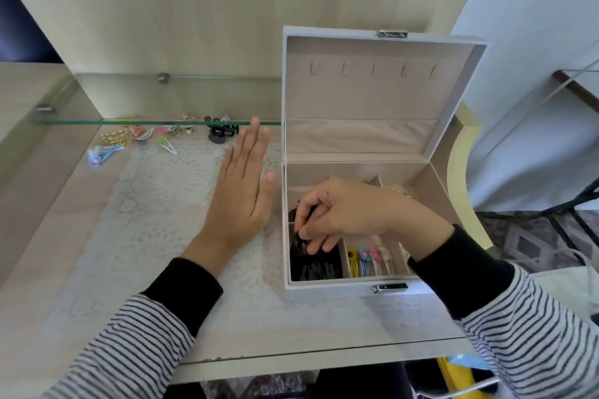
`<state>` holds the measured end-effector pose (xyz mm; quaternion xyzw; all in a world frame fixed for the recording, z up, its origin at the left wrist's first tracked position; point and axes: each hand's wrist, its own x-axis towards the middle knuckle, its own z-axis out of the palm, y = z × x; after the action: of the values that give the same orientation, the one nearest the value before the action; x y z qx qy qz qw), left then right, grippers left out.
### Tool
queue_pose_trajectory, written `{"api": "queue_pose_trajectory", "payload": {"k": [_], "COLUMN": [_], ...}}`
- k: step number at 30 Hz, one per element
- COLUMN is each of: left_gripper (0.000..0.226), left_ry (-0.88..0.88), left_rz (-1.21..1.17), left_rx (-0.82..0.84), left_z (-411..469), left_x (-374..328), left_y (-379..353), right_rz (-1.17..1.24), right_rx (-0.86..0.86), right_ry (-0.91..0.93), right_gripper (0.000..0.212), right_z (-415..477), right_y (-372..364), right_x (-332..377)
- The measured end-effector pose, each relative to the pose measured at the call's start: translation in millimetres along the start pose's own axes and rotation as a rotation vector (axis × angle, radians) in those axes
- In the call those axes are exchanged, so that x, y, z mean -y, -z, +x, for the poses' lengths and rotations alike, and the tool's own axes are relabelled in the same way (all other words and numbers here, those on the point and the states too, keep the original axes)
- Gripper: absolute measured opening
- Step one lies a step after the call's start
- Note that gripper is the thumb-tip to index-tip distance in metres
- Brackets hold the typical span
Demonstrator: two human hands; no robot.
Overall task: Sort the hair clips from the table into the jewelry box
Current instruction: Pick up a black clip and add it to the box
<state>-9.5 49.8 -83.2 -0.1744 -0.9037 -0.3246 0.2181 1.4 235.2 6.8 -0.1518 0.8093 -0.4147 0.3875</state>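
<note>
The white jewelry box [337, 293] stands open on the table, lid upright. My right hand [350, 210] reaches into its front-left compartment and pinches a black hair clip [299, 244] above several other black clips [316, 266]. Coloured snap clips [371, 261] lie in the compartment beside it. My left hand [241, 191] lies flat on the lace mat, fingers straight, just left of the box. Loose clips remain at the back of the table: a black claw clip [222, 133], pink and green clips [155, 134], gold clips [115, 138], a blue clip [102, 154].
A glass shelf [129, 121] juts out over the back of the table above the loose clips. A white lace mat [155, 220] covers the tabletop. The table's front edge runs near my sleeves. A chair back [460, 178] curves right of the box.
</note>
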Motion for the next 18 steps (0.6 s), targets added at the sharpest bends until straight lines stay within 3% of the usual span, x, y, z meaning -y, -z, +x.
{"api": "queue_pose_trajectory", "payload": {"k": [13,18], "left_gripper": [0.056,0.056], "left_ry": [0.045,0.053], "left_rz": [0.055,0.082], "left_rx": [0.026,0.035], "left_z": [0,0], "left_x": [2,1], "left_y": [-4,-4], "right_rz": [-0.507,-0.572], "right_rx": [-0.377,-0.447], "right_ry": [0.079,0.109], "right_gripper": [0.009,0.011], "right_z": [-1,2], "right_y": [-30,-38], "right_x": [0,-4]}}
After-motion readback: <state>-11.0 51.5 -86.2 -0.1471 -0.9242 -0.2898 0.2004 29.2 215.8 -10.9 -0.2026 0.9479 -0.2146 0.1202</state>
